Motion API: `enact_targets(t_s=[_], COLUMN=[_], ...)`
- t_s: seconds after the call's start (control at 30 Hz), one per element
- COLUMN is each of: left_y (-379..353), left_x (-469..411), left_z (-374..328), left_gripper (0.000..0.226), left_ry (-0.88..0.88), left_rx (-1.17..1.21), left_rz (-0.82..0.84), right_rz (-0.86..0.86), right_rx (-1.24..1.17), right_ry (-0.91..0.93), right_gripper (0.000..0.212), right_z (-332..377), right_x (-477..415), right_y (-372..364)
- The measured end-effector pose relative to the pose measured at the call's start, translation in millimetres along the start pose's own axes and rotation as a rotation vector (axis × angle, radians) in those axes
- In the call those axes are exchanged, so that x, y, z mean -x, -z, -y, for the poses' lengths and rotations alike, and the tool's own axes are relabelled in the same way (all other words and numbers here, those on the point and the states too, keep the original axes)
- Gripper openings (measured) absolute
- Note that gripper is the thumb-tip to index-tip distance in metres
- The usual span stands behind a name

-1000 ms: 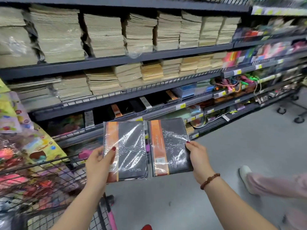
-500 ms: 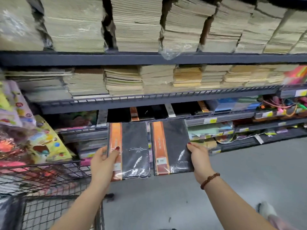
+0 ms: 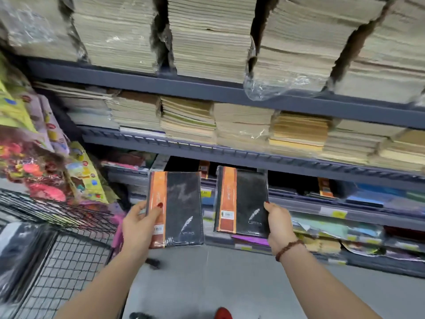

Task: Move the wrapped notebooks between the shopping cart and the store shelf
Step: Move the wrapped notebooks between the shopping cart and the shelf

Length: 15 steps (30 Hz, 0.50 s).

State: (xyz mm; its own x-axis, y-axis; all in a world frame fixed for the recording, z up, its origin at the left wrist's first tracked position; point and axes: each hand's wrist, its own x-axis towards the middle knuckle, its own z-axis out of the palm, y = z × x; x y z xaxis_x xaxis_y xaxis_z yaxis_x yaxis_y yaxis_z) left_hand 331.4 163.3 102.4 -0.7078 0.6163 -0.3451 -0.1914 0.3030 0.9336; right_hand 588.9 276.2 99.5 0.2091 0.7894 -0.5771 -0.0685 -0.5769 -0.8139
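Left hand point(image 3: 138, 226): grasping the left notebook point(image 3: 181, 208) by its lower left edge. The thumb, red-nailed, lies across the orange spine band and the fingers are behind the cover.

Right hand point(image 3: 279, 224): grasping the right notebook point(image 3: 246, 203) by its lower right edge, thumb on the black front. A beaded bracelet point(image 3: 288, 247) sits on that wrist.

Both notebooks are upright, fronts facing the wearer, film wrap glinting. They sit side by side between the two hands with a gap between them, not touching. The right one is slightly higher.

Beyond the hands: the store shelf point(image 3: 253, 157). The right notebook's top edge overlaps the dark opening under its rail; contact with the shelf cannot be told. More orange-spined books point(image 3: 324, 187) lie in that opening, beyond the right hand.

Above both hands: two tiers of stacked paper pads point(image 3: 188, 120).

Outside the left hand: the shopping cart point(image 3: 69, 261), wire mesh, with colourful packets point(image 3: 34, 162) heaped at its far end.

Below the forearms: grey floor point(image 3: 230, 284).
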Motion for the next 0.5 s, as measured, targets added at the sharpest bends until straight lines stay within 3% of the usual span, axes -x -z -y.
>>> enact_targets(t_s=[0.33, 0.5], left_y=[-27.0, -42.3], left_x=[-26.7, -51.7], left_z=[17.3, 36.1], left_gripper=[0.035, 0.026], left_ry=[0.053, 0.063], left_rx=[-0.008, 0.01], left_rz=[-0.187, -0.205], right_rz=[0.055, 0.077], right_rx=[0.043, 0.014], right_ry=[-0.04, -0.039], right_gripper=[0.026, 0.03], right_z=[9.1, 1.1], right_x=[-65.5, -99.3], right_y=[-28.0, -52.8])
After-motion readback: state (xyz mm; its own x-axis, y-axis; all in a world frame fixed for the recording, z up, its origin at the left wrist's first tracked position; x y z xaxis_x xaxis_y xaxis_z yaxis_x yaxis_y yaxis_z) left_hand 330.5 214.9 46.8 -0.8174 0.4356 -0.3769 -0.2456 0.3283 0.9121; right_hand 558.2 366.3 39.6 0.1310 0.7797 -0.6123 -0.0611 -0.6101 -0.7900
